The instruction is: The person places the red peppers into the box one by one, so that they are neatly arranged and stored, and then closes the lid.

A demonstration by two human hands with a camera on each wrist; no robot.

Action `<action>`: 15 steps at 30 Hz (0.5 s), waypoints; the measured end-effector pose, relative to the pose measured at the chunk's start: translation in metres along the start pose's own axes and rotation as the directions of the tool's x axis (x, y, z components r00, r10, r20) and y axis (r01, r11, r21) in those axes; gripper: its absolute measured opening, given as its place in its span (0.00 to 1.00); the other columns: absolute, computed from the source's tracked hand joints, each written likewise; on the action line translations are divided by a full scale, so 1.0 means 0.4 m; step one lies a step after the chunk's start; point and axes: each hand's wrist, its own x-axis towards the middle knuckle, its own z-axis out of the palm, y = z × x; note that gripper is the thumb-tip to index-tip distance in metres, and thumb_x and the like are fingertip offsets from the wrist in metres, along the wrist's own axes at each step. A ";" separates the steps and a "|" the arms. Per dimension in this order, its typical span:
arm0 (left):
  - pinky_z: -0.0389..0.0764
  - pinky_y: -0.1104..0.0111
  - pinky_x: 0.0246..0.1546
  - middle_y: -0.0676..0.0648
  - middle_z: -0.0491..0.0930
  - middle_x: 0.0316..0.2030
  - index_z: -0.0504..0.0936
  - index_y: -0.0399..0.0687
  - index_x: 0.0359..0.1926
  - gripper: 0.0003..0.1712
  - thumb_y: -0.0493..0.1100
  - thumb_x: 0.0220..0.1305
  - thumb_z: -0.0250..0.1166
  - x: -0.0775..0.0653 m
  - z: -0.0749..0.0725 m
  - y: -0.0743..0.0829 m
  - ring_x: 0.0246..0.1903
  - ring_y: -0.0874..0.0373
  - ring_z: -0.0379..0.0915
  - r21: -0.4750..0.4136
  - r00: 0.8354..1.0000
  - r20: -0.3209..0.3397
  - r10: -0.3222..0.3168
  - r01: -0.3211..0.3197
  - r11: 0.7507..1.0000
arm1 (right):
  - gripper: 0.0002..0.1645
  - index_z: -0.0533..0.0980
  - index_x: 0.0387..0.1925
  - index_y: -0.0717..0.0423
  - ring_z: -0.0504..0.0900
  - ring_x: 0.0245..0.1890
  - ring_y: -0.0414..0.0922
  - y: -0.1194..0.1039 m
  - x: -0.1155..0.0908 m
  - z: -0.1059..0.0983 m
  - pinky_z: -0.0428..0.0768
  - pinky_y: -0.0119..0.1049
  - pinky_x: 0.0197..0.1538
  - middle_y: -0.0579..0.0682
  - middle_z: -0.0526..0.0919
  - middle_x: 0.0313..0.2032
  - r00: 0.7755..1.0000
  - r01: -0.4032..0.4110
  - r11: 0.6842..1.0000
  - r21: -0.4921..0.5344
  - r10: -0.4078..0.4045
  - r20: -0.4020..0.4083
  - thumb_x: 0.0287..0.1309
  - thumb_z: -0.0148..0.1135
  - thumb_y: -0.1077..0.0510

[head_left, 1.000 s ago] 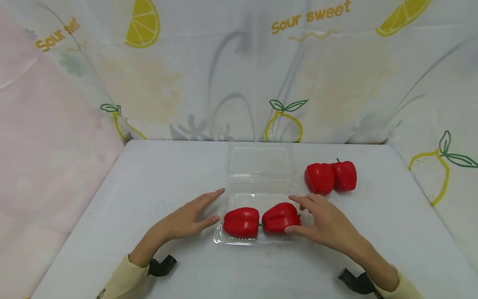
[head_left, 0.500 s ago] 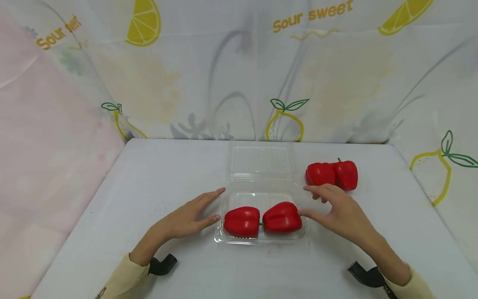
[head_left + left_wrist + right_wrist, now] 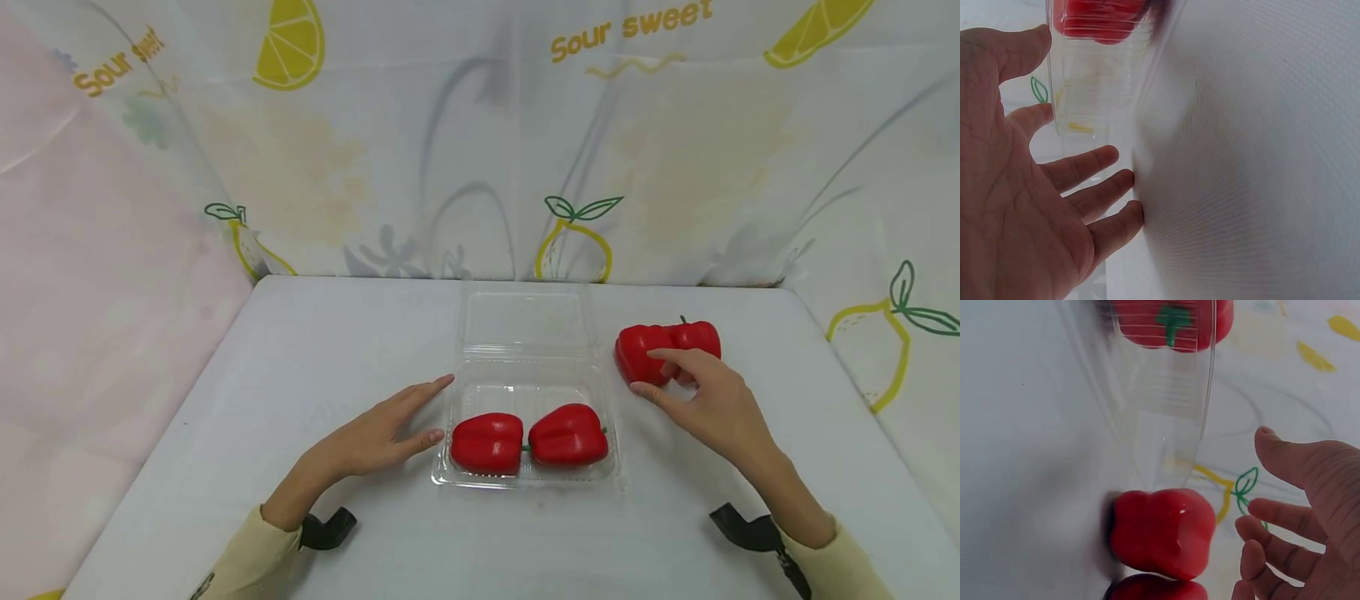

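Observation:
Two red bell peppers lie side by side at the front of a clear plastic clamshell box (image 3: 525, 375): a left pepper (image 3: 486, 444) and a right pepper (image 3: 567, 436). My left hand (image 3: 378, 437) has its fingers spread, thumb and index fingertips right at the box's left wall. Two more peppers sit together on the table to the right of the box, a nearer pepper (image 3: 1163, 532) and a farther pepper (image 3: 697, 335). Over their front edge hovers my right hand (image 3: 708, 400), thumb and fingers apart with a gap to the nearer pepper in the right wrist view.
The box's lid (image 3: 525, 321) lies folded back on the white table (image 3: 337, 333), toward the rear edge. A lemon-print cloth (image 3: 420, 150) hangs behind the table, and a pink cloth (image 3: 97, 292) is at the left.
My right hand has moved away from the right pepper in the box, rightward and back to the two peppers outside. The left hand has stayed at the box's left side.

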 end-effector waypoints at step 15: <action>0.65 0.47 0.64 0.55 0.59 0.72 0.52 0.68 0.77 0.43 0.69 0.67 0.54 0.001 0.001 -0.002 0.71 0.54 0.55 0.004 1.000 0.002 0.010 -0.010 1.000 | 0.28 0.78 0.55 0.55 0.75 0.40 0.49 0.064 0.033 -0.032 0.75 0.36 0.36 0.55 0.80 0.43 0.994 -0.105 0.994 0.012 0.105 -0.025 0.53 0.74 0.53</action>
